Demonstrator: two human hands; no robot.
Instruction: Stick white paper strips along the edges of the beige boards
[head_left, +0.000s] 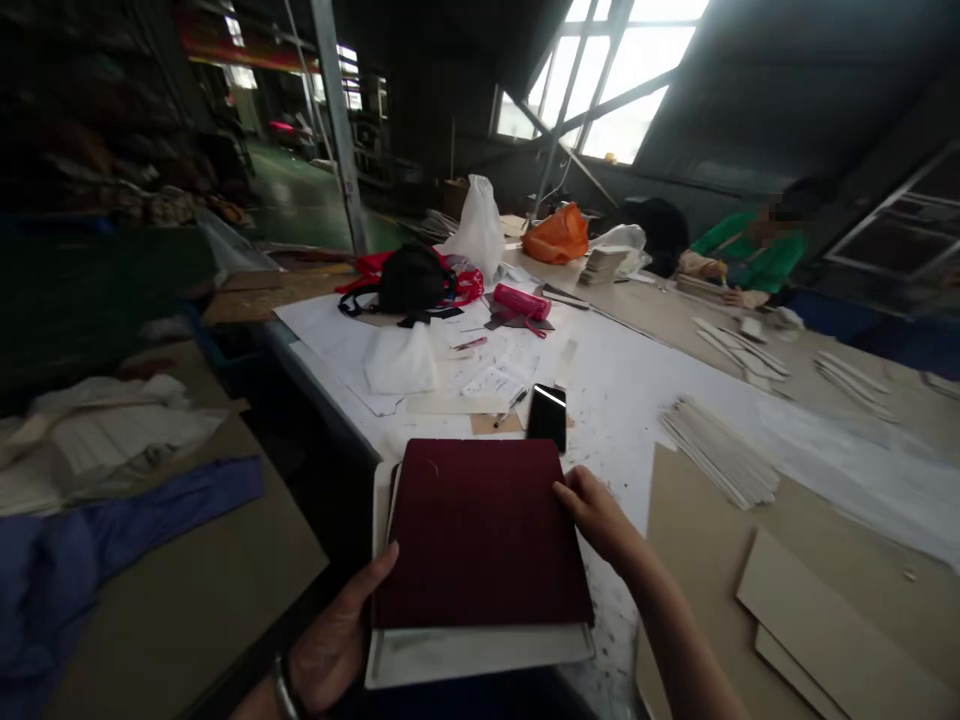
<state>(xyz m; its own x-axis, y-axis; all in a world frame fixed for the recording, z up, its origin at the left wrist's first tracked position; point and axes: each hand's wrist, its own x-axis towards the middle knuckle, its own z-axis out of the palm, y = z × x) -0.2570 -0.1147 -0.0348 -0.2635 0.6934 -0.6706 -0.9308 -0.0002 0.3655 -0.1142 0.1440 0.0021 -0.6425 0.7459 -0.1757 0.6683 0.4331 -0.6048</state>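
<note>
A dark red, flat rectangular panel (484,540) lies on top of a whitish panel (480,655), which shows along the near and left edges. My left hand (337,630) grips the left side of this stack, thumb on the edge and the other fingers hidden beneath. At the upper right edge, my right hand (596,510) pinches the dark red panel between thumb and fingers. Just beyond the stack a black phone (547,418) lies on the white-covered table (615,400). Near the phone are a pen (510,408) and a written paper sheet (499,375).
Bundled pale strips (720,450) and cut boards (817,620) lie to the right. Farther back are a pink pouch (521,302), a black bag (412,280) and an orange plastic bag (556,235). A person in green (757,250) works at the far right. Blue cloth (135,530) lies left.
</note>
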